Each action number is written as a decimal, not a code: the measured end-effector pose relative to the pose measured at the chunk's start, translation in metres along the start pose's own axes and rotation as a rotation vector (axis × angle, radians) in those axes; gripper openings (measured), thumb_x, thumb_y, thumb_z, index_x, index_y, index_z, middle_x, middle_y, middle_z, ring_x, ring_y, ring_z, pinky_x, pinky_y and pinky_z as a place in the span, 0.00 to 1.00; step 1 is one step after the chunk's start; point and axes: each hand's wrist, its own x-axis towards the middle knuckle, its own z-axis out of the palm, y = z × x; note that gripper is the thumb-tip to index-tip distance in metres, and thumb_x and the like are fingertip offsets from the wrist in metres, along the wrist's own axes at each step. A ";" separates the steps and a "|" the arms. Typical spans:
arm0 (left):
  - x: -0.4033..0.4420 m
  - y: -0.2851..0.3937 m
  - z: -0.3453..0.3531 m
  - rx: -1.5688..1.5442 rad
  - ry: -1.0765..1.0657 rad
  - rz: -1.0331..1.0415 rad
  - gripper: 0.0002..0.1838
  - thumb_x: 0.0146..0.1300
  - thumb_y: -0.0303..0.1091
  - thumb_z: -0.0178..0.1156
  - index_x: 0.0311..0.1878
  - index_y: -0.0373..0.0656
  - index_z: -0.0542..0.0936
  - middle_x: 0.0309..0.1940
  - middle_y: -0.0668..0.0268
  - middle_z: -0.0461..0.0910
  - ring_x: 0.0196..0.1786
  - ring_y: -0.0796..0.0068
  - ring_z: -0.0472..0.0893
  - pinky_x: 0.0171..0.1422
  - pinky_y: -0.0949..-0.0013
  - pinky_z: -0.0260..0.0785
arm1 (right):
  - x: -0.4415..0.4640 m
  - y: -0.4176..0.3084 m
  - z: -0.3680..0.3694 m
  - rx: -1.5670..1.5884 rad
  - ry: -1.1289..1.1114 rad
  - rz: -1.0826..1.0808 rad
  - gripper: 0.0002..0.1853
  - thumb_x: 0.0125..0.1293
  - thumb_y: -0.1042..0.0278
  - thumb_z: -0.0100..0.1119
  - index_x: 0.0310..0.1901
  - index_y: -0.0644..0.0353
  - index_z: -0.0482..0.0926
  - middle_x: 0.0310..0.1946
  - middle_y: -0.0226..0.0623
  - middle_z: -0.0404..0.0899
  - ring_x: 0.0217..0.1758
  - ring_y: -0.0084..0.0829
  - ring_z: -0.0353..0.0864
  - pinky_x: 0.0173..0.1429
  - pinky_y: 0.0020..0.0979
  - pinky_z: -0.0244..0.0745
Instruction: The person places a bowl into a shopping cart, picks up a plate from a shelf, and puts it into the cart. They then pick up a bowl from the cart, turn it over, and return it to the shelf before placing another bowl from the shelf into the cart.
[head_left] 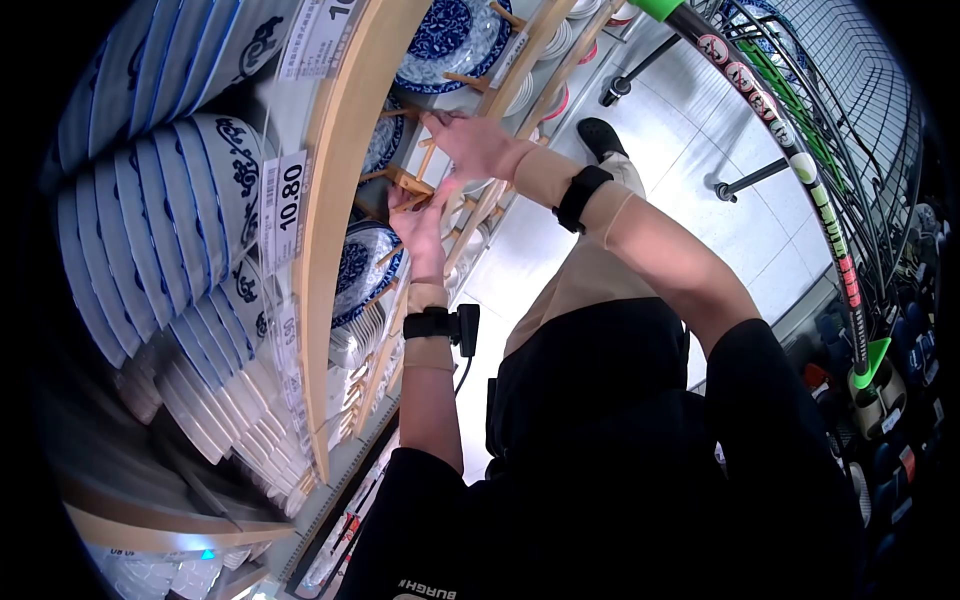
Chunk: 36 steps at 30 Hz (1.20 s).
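My left hand (418, 232) reaches in at a shelf, its fingers closed around a small wooden plate stand (410, 184). Just beyond it, my right hand (468, 143) is slightly blurred, its fingers bent together near the stand's thin wooden bars. What those fingers grip, if anything, is hidden. Blue-and-white patterned plates (362, 268) stand upright on the shelf beside my left hand. Another large blue-and-white plate (448, 42) is propped behind my right hand.
Stacked blue-and-white bowls (165, 215) fill the shelf at left, behind a price tag (286, 205) and a wooden shelf edge (335, 130). A wire shopping cart (800, 120) stands to my right on the tiled floor (700, 120). Stacked white dishes (360, 338) sit lower down.
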 end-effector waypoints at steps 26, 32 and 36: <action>-0.018 0.027 0.001 0.227 -0.082 -0.050 0.27 0.49 0.18 0.68 0.54 0.33 0.71 0.45 0.62 0.79 0.47 0.74 0.79 0.53 0.74 0.71 | 0.000 -0.001 -0.014 0.164 -0.070 0.098 0.45 0.43 0.64 0.71 0.63 0.69 0.58 0.37 0.55 0.79 0.45 0.51 0.78 0.47 0.43 0.74; -0.024 0.039 0.009 0.223 -0.051 -0.175 0.24 0.48 0.18 0.69 0.50 0.33 0.72 0.43 0.61 0.80 0.44 0.75 0.79 0.50 0.75 0.70 | 0.013 0.012 -0.009 0.101 0.013 0.006 0.35 0.45 0.60 0.70 0.57 0.61 0.70 0.34 0.50 0.80 0.42 0.51 0.79 0.46 0.43 0.74; -0.020 0.042 0.007 0.220 -0.055 -0.231 0.23 0.45 0.16 0.68 0.47 0.34 0.72 0.37 0.66 0.77 0.38 0.79 0.76 0.46 0.77 0.67 | 0.012 0.015 -0.014 0.108 0.031 -0.009 0.32 0.45 0.59 0.70 0.54 0.59 0.74 0.35 0.47 0.81 0.42 0.48 0.80 0.47 0.43 0.74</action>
